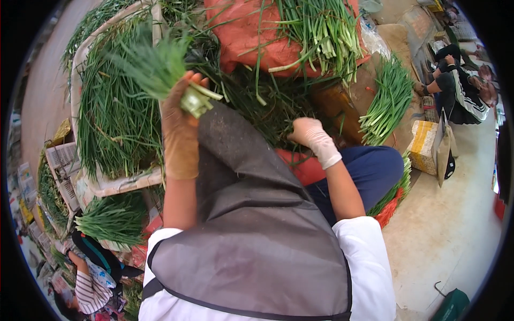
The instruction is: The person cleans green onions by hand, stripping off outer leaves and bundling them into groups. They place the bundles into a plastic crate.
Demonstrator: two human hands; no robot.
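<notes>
My left hand (181,128), in an orange-brown glove, is raised and closed round a small bunch of garlic chives (166,64). Their pale cut ends stick out past the fingers, and the leafy tops are smeared by motion. Lower and to the right, my right hand (312,138) wears a white glove. Its fingers are curled at the edge of a dark heap of loose leaves (267,109); what they hold, if anything, is hidden. A grey apron (251,230) covers my lap.
Left of me stands a pale crate (101,190) full of chives. Ahead, more chives (326,32) lie on a red sack (235,40); a bundle (388,99) rests to its right. Beyond are a white-and-yellow box (424,142) and a seated person (460,88). Another person (88,286) works at lower left.
</notes>
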